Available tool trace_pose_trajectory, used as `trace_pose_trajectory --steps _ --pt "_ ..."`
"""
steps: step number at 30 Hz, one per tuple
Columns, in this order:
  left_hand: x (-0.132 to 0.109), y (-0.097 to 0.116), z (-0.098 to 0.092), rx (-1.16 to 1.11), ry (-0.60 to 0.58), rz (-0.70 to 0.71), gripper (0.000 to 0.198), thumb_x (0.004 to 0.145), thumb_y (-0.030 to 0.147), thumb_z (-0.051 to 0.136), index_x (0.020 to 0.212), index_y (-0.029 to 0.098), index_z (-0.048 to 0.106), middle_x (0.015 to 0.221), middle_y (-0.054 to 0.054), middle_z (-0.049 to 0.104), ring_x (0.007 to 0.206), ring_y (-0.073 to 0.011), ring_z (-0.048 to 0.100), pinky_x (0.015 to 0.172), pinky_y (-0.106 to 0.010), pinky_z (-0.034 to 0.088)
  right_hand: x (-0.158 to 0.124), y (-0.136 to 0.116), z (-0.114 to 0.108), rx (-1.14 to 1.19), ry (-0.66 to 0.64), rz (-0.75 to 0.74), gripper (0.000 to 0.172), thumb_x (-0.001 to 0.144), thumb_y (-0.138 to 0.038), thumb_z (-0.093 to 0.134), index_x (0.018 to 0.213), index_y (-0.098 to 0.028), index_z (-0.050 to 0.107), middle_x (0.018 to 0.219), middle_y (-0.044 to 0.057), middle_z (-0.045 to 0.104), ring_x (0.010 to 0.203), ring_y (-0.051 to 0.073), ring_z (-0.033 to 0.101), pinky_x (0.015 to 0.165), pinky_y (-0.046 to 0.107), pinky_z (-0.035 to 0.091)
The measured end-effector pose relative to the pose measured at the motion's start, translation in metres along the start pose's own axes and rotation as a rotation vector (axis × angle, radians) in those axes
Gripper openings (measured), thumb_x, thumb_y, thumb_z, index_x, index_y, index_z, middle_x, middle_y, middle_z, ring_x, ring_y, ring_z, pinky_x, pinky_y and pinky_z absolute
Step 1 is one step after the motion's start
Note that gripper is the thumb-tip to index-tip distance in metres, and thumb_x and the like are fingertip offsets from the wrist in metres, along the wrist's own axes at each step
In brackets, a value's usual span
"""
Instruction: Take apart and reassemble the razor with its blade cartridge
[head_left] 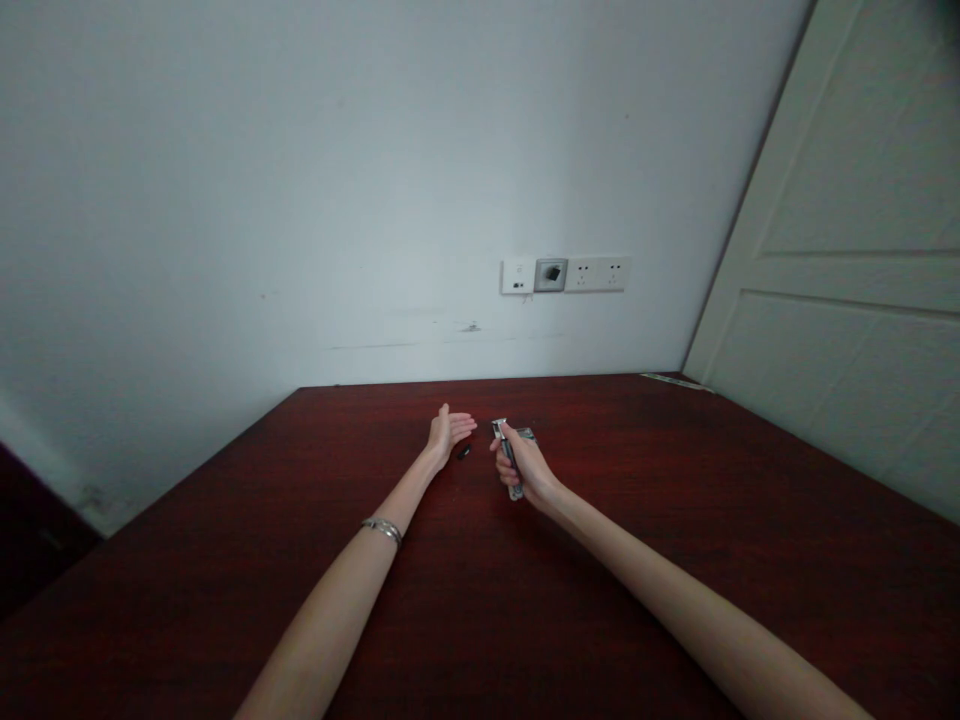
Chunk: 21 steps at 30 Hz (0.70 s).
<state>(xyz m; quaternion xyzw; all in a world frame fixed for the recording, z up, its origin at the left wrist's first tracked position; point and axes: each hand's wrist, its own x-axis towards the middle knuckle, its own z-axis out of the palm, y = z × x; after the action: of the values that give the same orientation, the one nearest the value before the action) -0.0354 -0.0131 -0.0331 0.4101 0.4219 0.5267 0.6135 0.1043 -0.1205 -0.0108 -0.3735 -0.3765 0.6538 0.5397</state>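
My right hand (525, 462) is wrapped round what looks like a hair trimmer (515, 491), with a silver head at the top and a patterned silver lower end. The thumb lies along its upper part, and the fingers hide most of the body. Behind that hand shows a grey patterned piece (528, 434), partly covered; whether it belongs to the trimmer I cannot tell. My left hand (448, 430) holds nothing, its fingers stretched towards the trimmer and apart from it. Close below the left fingers, a small black piece (465, 452) lies on the table, too small to name.
The dark red wooden table (300, 470) runs back to a white wall (315, 180). Sockets and a switch panel (592, 274) are set in the wall above it. A pale panelled door (855, 230) stands at the right, and a thin strip (679, 382) lies at the back right edge.
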Motion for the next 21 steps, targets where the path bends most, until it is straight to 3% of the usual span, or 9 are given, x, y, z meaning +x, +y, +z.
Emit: trace_pose_trajectory --steps 6,13,15,21 --pt "-0.001 0.021 -0.002 0.001 0.035 0.088 0.034 0.087 0.031 0.04 0.076 0.008 0.062 0.076 -0.014 0.069 0.07 -0.0181 0.067 0.068 -0.026 0.05 0.01 -0.015 -0.007 -0.012 0.028 -0.143 0.02 0.075 -0.032 0.049 0.081 -0.014 0.057 0.051 -0.004 0.048 0.041 0.008 0.04 0.037 0.02 0.031" --pt "-0.007 0.043 -0.004 0.182 0.005 0.237 0.016 0.076 0.024 0.054 0.075 0.011 0.063 0.07 -0.01 0.068 0.062 -0.0181 0.066 0.059 -0.026 0.05 0.028 -0.044 -0.021 -0.255 0.093 -0.345 0.024 0.072 -0.036 0.06 0.084 -0.015 0.061 0.065 0.002 0.063 0.056 0.011 0.056 0.048 0.021 0.042" --pt "-0.012 0.045 -0.003 0.287 -0.084 0.236 0.015 0.074 0.025 0.058 0.076 0.011 0.064 0.069 -0.01 0.067 0.061 -0.0179 0.065 0.057 -0.026 0.05 0.033 -0.047 -0.023 -0.333 0.1 -0.389 0.025 0.071 -0.038 0.062 0.081 -0.015 0.062 0.068 0.004 0.066 0.062 0.013 0.059 0.051 0.021 0.044" --pt "-0.024 0.044 0.013 0.476 -0.509 0.167 0.026 0.067 0.024 0.07 0.09 0.011 0.068 0.085 -0.012 0.07 0.076 -0.0197 0.065 0.067 -0.028 0.049 0.043 -0.045 -0.02 -0.348 0.116 -0.46 0.027 0.063 -0.038 0.071 0.073 -0.015 0.061 0.065 0.004 0.067 0.068 0.016 0.064 0.061 0.026 0.049"
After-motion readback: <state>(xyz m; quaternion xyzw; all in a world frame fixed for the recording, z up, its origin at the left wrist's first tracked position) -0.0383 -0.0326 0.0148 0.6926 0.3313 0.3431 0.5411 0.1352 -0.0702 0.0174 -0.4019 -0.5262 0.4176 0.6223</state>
